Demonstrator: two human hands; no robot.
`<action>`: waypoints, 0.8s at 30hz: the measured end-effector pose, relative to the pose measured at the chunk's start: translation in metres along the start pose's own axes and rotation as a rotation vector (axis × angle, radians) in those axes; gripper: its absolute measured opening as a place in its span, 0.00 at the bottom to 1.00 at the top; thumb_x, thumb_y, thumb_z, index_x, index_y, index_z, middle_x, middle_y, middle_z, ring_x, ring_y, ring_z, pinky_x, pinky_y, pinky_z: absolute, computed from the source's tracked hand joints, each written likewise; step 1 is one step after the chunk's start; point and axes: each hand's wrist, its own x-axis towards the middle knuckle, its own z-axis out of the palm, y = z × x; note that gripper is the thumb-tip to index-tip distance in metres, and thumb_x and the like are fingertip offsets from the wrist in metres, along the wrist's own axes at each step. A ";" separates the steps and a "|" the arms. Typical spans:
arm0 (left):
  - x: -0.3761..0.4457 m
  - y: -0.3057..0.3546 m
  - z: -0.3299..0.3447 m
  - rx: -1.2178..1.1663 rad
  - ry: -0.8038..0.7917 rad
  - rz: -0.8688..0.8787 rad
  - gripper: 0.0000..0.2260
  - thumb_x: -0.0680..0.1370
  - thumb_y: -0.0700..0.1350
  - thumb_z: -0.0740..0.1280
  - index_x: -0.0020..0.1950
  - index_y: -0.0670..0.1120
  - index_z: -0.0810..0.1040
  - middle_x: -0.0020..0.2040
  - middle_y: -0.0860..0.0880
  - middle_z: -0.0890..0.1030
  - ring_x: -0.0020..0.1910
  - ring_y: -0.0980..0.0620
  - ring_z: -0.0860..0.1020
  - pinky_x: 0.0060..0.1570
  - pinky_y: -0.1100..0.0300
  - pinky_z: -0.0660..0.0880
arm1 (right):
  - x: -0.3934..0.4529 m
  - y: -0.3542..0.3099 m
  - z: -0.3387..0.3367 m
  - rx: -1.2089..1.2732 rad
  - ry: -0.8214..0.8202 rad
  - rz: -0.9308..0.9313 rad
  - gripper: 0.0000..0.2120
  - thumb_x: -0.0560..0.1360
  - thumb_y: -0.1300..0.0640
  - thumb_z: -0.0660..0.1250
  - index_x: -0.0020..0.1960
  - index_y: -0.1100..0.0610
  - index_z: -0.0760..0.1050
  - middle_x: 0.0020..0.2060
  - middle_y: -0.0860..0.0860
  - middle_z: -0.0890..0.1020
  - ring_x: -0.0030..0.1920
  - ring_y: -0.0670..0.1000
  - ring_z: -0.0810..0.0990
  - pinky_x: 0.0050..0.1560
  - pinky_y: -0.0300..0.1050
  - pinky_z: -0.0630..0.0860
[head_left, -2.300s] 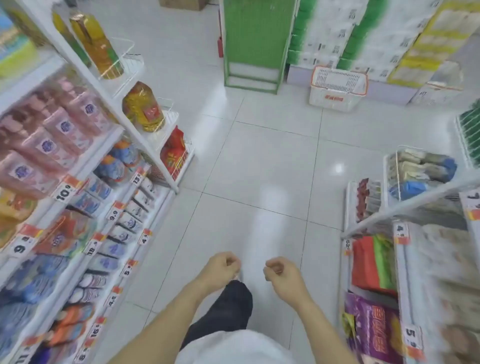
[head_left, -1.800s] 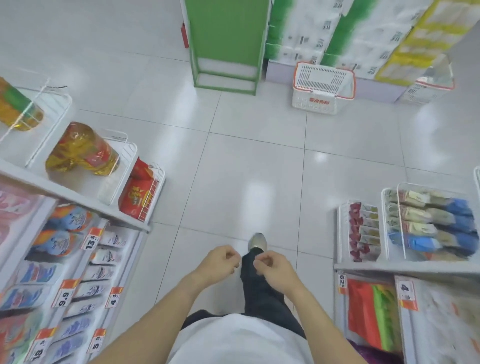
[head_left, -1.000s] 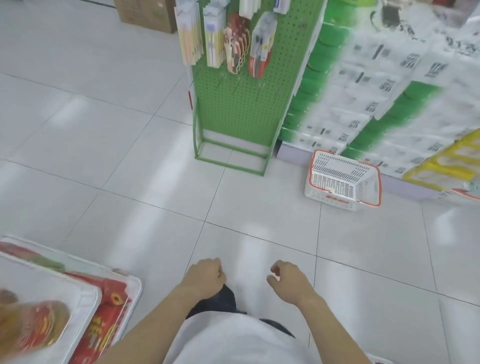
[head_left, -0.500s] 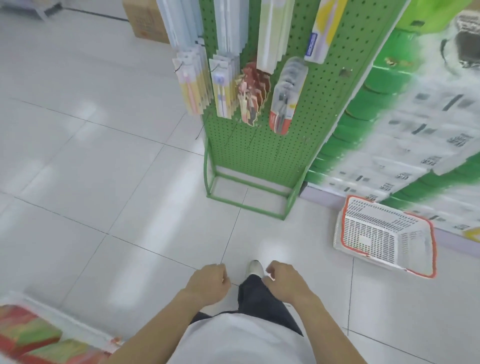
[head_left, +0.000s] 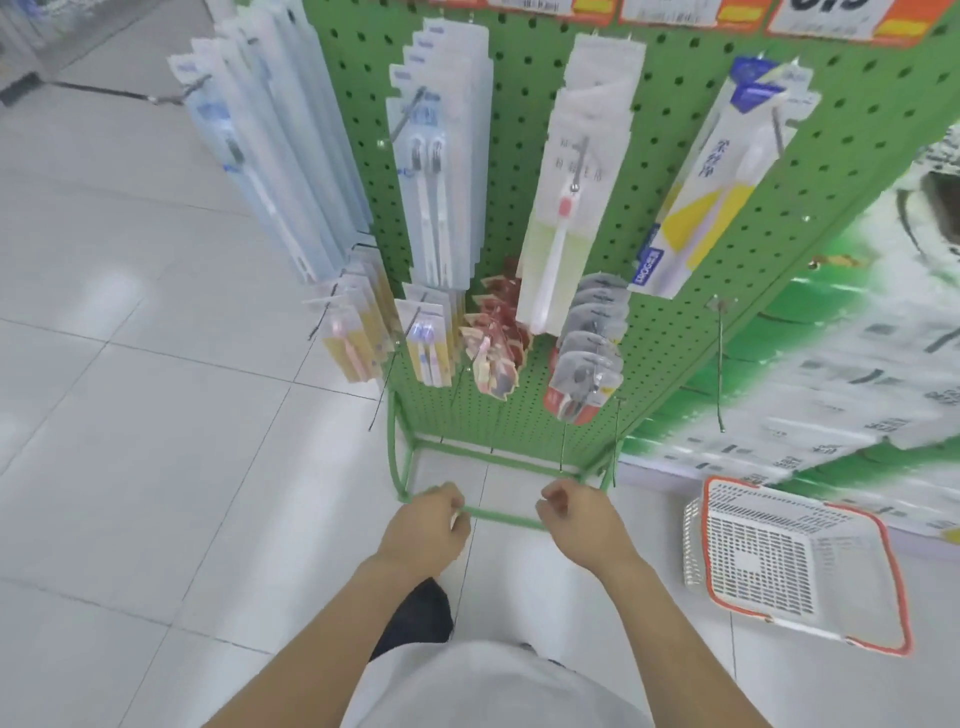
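My left hand (head_left: 423, 530) and my right hand (head_left: 579, 525) are held out in front of me, side by side, fingers loosely curled and holding nothing. Both hover above the floor just short of the base frame (head_left: 498, 457) of a green pegboard rack (head_left: 691, 208). Toothbrush packs (head_left: 441, 156) hang on the rack's upper hooks. Smaller carded packs (head_left: 493, 343) hang lower down. Neither hand touches the rack or its goods.
A white shopping basket with an orange rim (head_left: 779, 561) lies tipped on the floor to my right. Behind it stand stacked green and white wrapped packs (head_left: 857, 364). Bare wire hooks (head_left: 719, 374) stick out from the rack's right side. White tiled floor (head_left: 156, 415) spreads to the left.
I have walked out of the shelf aisle up to the green rack, which now fills the view. The basket has shifted to my right. My hands stay curled in front.
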 end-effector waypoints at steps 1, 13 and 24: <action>0.013 0.002 -0.012 -0.034 0.015 0.027 0.11 0.82 0.47 0.62 0.63 0.47 0.75 0.57 0.51 0.80 0.53 0.51 0.79 0.54 0.58 0.75 | 0.006 -0.010 -0.005 0.074 0.060 0.021 0.06 0.79 0.54 0.66 0.55 0.53 0.79 0.44 0.45 0.83 0.48 0.50 0.81 0.49 0.44 0.76; 0.050 0.057 -0.129 -0.848 0.700 0.260 0.06 0.79 0.44 0.64 0.42 0.47 0.75 0.32 0.51 0.76 0.31 0.55 0.71 0.34 0.63 0.69 | 0.019 -0.162 -0.062 0.617 0.357 -0.450 0.05 0.76 0.62 0.73 0.50 0.54 0.81 0.43 0.45 0.85 0.45 0.48 0.84 0.48 0.38 0.78; 0.056 0.011 -0.250 -0.878 0.927 0.253 0.22 0.79 0.48 0.70 0.70 0.50 0.67 0.65 0.56 0.76 0.64 0.56 0.76 0.60 0.54 0.74 | 0.069 -0.301 -0.027 0.552 0.219 -0.665 0.21 0.80 0.57 0.68 0.71 0.51 0.71 0.65 0.41 0.77 0.68 0.41 0.74 0.67 0.48 0.74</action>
